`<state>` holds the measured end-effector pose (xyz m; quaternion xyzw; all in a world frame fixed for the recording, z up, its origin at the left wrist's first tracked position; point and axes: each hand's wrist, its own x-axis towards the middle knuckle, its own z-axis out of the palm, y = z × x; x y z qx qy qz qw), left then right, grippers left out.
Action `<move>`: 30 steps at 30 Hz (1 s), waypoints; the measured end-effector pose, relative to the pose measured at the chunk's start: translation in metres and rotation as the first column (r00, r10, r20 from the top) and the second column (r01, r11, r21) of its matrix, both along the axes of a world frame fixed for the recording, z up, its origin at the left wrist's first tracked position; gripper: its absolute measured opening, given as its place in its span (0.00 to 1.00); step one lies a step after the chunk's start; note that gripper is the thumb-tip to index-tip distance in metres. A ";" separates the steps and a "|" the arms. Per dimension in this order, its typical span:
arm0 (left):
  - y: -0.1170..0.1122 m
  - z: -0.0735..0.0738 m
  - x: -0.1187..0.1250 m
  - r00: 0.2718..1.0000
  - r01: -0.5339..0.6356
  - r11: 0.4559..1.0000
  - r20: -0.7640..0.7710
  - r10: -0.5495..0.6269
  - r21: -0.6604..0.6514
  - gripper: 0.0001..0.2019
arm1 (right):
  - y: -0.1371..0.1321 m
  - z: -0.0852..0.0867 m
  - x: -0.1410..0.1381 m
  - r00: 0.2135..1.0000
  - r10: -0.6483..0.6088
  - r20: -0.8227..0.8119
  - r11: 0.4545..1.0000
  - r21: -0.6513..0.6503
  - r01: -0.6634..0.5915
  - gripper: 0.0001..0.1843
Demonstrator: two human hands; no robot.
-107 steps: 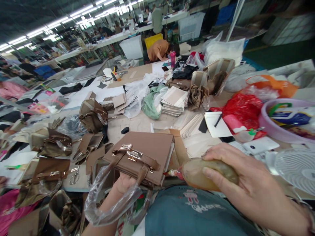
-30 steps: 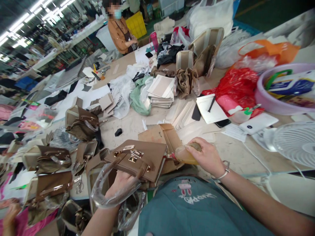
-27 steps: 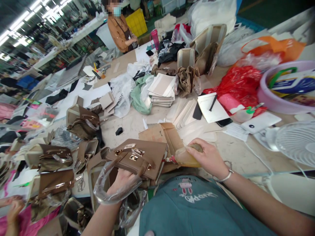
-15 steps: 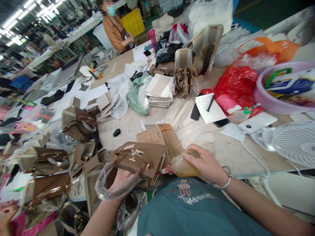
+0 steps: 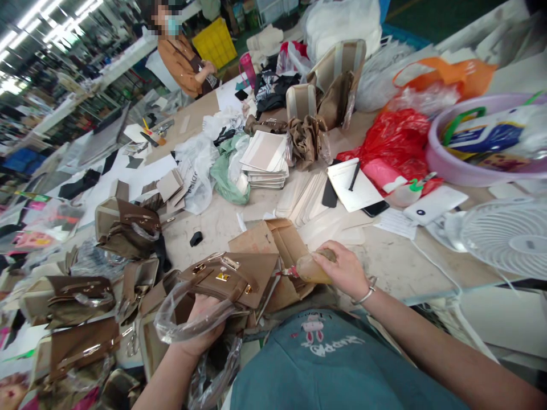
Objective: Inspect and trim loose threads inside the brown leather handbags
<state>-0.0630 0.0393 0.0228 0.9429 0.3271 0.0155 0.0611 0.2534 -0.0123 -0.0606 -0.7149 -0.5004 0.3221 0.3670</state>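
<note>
A brown handbag (image 5: 258, 272) with gold hardware is held from below by my left hand (image 5: 204, 319), whose fingers are partly hidden under it. The bag's handle (image 5: 173, 327), wrapped in clear plastic, loops over that wrist. My right hand (image 5: 344, 272) is wrapped round a squat, yellowish translucent squeeze bottle (image 5: 308, 266). The bottle lies tilted, its red-stained nozzle (image 5: 289, 273) pointing left at the bag's right side edge. Whether the tip touches the bag I cannot tell. Behind both stands an open cardboard box (image 5: 284, 236).
Several brown bags (image 5: 83, 341) crowd the left side. A stack of panels (image 5: 267, 154), a notepad (image 5: 356, 191) with a pen, a white fan (image 5: 508, 233) and a purple basin (image 5: 436, 148) are beyond. Another person's hand (image 5: 12, 392) shows at lower left; a masked co-worker (image 5: 182, 62) stands opposite.
My right hand has lifted the squeeze bottle away from my apron, bringing its nozzle level with the handbag's side edge. The handbag stays in my left hand. The whole view has shifted slightly.
</note>
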 end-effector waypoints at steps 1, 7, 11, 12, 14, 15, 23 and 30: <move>0.001 0.000 0.000 1.000 0.007 1.000 -0.007 -0.007 -0.005 0.16 | 0.000 0.000 0.001 1.000 0.009 0.000 1.000 -0.009 -0.009 0.09; 0.003 -0.005 -0.006 1.000 0.024 0.998 -0.019 -0.025 -0.059 0.16 | 0.001 0.008 0.001 0.998 0.041 -0.050 0.994 -0.099 -0.046 0.11; 0.004 -0.004 -0.005 0.999 0.033 0.998 -0.009 -0.033 -0.049 0.16 | 0.006 0.013 0.005 0.992 0.044 -0.121 0.983 -0.171 -0.065 0.14; 0.004 -0.003 -0.004 0.999 0.040 0.998 -0.013 -0.041 -0.044 0.16 | 0.007 0.014 0.007 0.989 0.049 -0.138 0.979 -0.189 -0.075 0.15; 0.006 -0.001 -0.002 0.998 0.052 0.998 -0.027 -0.053 -0.038 0.16 | 0.010 0.013 0.010 0.984 0.063 -0.167 0.972 -0.215 -0.099 0.15; 0.007 0.000 -0.002 0.997 0.063 0.997 -0.037 -0.064 -0.045 0.17 | 0.011 0.012 0.012 0.982 0.066 -0.178 0.969 -0.225 -0.106 0.15; 0.013 0.003 -0.001 0.990 0.096 0.988 -0.092 -0.107 -0.118 0.19 | 0.010 -0.001 0.010 0.969 0.100 -0.225 0.953 -0.259 -0.159 0.15; 0.025 0.012 0.012 0.968 0.202 0.971 -0.126 -0.217 -0.127 0.22 | -0.001 0.009 0.001 0.977 0.204 0.059 0.969 0.130 -0.210 0.07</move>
